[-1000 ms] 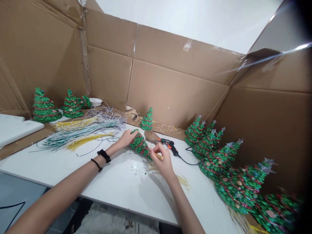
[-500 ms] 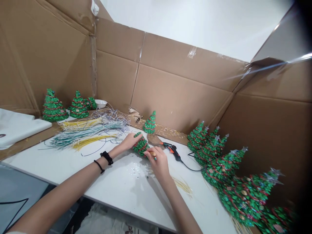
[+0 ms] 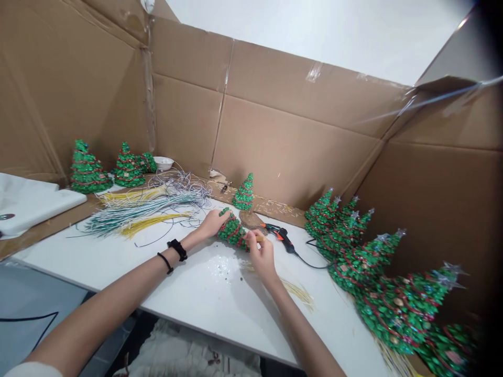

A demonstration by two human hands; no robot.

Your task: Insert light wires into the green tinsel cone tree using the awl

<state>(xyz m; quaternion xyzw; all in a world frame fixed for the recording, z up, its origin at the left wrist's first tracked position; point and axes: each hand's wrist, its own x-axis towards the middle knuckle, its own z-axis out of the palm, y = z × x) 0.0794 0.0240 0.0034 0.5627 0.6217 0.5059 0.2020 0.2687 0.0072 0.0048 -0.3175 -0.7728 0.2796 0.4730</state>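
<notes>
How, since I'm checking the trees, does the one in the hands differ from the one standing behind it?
The held tree is tilted; the back tree stands upright. The left hand grips the held tree near its tip, and the right hand is at its wider end; no hand touches the back tree. Both are green with red strands.

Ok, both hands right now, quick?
Left hand: closed, holding the tilted green tree.
Right hand: closed, holding a tan stick-like tool by that tree.
</notes>
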